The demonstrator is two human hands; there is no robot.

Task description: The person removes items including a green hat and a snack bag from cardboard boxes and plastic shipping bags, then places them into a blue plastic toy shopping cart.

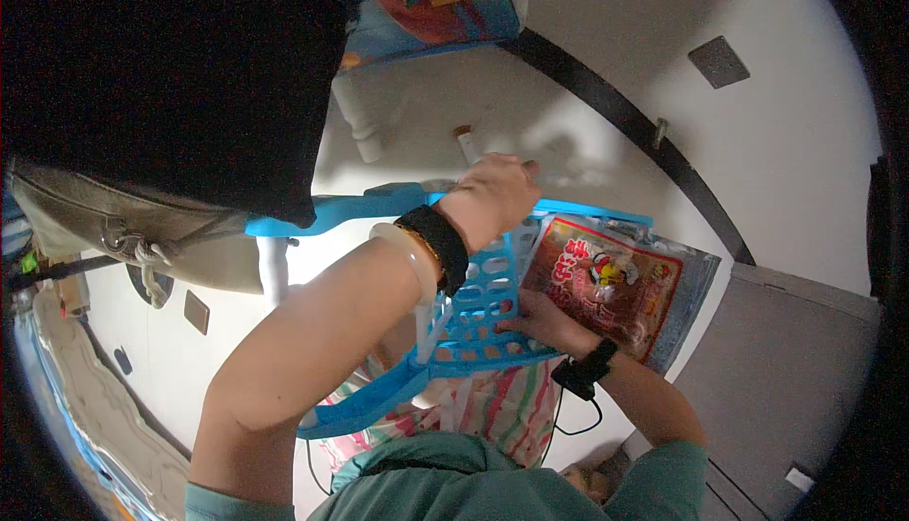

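A blue plastic rack basket point(472, 350) with a perforated wall stands before me, joined to white posts. My left hand point(493, 194) is curled over its far rim; the palm side is hidden, so its hold is unclear. Low inside the basket, my right hand point(547, 322) lies against the perforated wall beside a printed snack packet point(603, 283). Its thumb is apart, and other fingers are partly hidden. The packet has a red border and bears writing. It leans at the basket's right end over a grey, glossy wrapper point(692, 294).
Black cloth point(163, 80) covers the upper left, above a beige bag point(199, 244) with a metal clasp. A grey cabinet-like panel point(781, 350) stands right. A dark baseboard point(618, 109) runs along the wall. A white turned leg point(358, 119) stands beyond the rack.
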